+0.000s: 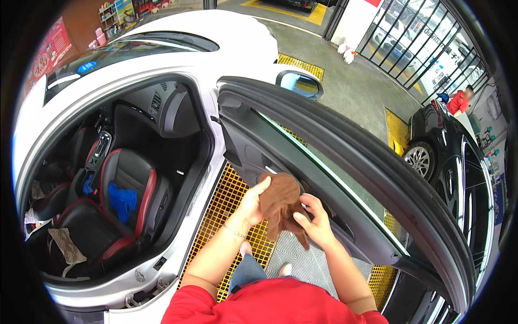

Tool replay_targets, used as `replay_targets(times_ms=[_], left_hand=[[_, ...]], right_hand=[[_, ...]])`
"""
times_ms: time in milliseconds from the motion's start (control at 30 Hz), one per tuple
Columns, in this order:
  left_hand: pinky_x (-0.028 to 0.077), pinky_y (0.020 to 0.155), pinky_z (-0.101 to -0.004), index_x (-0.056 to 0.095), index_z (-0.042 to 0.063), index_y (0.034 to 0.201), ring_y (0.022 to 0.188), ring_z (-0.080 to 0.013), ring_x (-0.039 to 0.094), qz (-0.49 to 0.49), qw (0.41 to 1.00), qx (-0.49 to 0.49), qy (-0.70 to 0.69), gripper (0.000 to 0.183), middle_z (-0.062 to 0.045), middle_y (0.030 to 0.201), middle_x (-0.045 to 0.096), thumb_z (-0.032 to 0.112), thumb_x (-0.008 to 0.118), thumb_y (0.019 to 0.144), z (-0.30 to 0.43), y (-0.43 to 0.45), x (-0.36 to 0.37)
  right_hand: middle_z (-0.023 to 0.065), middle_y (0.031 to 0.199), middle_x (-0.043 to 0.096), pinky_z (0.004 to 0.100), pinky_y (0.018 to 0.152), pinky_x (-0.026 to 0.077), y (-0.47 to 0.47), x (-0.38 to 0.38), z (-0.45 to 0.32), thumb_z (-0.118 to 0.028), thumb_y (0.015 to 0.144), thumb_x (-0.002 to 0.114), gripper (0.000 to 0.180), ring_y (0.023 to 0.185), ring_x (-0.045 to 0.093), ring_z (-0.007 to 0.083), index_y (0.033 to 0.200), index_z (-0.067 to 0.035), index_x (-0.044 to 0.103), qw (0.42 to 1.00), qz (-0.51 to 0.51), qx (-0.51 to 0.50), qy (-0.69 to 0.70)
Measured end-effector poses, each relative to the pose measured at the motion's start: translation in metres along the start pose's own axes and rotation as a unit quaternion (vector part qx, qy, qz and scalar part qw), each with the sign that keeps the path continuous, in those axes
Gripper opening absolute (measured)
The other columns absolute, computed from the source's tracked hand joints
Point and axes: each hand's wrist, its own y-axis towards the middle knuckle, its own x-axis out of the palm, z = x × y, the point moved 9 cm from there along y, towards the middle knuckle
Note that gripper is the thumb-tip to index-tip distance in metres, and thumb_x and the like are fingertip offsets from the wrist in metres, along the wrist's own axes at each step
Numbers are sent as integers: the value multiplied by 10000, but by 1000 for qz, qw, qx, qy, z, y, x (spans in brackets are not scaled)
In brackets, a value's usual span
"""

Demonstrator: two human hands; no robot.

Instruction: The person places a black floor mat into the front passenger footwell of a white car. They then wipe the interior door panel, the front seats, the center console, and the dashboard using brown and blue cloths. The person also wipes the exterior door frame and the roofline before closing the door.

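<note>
A crumpled brown cloth (280, 198) hangs between my hands, in front of the inner panel of the open car door (259, 150). My left hand (253, 202) grips its left side, the thumb laid on top. At its right edge is my right hand (315, 218), fingers curled and parted; whether they touch the cloth is hard to tell. To the left, a blue cloth (122, 201) lies on the black and red front seat (127, 174) of the white car (238, 36). Another blue cloth (88, 184) lies by the centre console (97, 152).
A patterned cushion (66, 246) rests on the rear seat. Yellow floor grating (218, 202) runs between the car and its open door. A black car (449, 162) stands at right, with a person in a red shirt (459, 102) beyond it. The door mirror (299, 84) juts out ahead.
</note>
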Motion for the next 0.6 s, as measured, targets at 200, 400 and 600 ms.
replay_targets(times_ms=[200, 400, 600], left_hand=[[461, 1036, -363, 622, -45, 1278, 1159, -224, 628, 26, 964, 106, 244, 453, -126, 1243, 679, 190, 706, 899, 20, -52, -16], [556, 870, -309, 682, -23, 1112, 946, -178, 690, 44, 967, 126, 216, 330, -96, 1061, 716, 276, 675, 974, 25, -85, -4], [489, 789, -257, 682, 8, 934, 827, -99, 613, 71, 940, 184, 279, 230, -15, 930, 678, 225, 643, 1000, 13, -85, 24]], right_hand=[[-50, 815, 609, 194, 707, 469, 0, 6, 22, -7, 984, 593, 54, 734, 556, 28, 954, -51, 599, 944, -14, 151, 293], [-7, 869, 594, 217, 705, 475, 4, -11, -20, 2, 996, 544, 44, 772, 540, 43, 1017, -19, 576, 978, -32, 43, 199], [161, 1301, 572, 338, 860, 535, -16, 48, -21, -142, 828, 808, 561, 1064, 606, 195, 1292, 22, 538, 968, -246, 55, -13]])
